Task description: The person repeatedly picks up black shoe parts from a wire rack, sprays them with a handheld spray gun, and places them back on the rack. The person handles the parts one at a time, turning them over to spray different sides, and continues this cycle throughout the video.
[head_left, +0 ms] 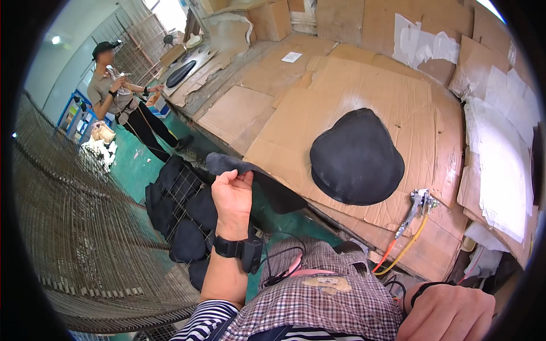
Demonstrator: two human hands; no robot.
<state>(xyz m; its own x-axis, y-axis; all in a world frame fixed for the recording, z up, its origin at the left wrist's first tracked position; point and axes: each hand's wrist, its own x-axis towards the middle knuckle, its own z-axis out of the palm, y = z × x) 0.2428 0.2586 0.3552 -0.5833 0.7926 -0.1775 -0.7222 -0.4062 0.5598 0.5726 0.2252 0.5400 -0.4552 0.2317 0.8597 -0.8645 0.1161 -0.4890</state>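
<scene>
My left hand (233,196) is closed, pinching the edge of a thin black sheet-like piece (278,192) between thumb and fingers. That piece hangs beside the table's front edge, its near end curling over above my fingertips. On the cardboard-covered table lies a rounded, roughly heart-shaped black pad (357,158), apart from both hands. At the lower right, my right hand (449,312) shows its back with the fingers curled under; whatever it may hold is hidden. Nearest to it on the table is a metal spray gun (420,207) with orange and yellow hoses.
More black pads (187,241) lie on a wire rack (181,190) below my left hand. Stacked wire racks (96,227) fill the left side. A person (116,94) stands at the table's far left end, near a black oval piece (181,74). Upright cardboard (387,34) lines the table's back.
</scene>
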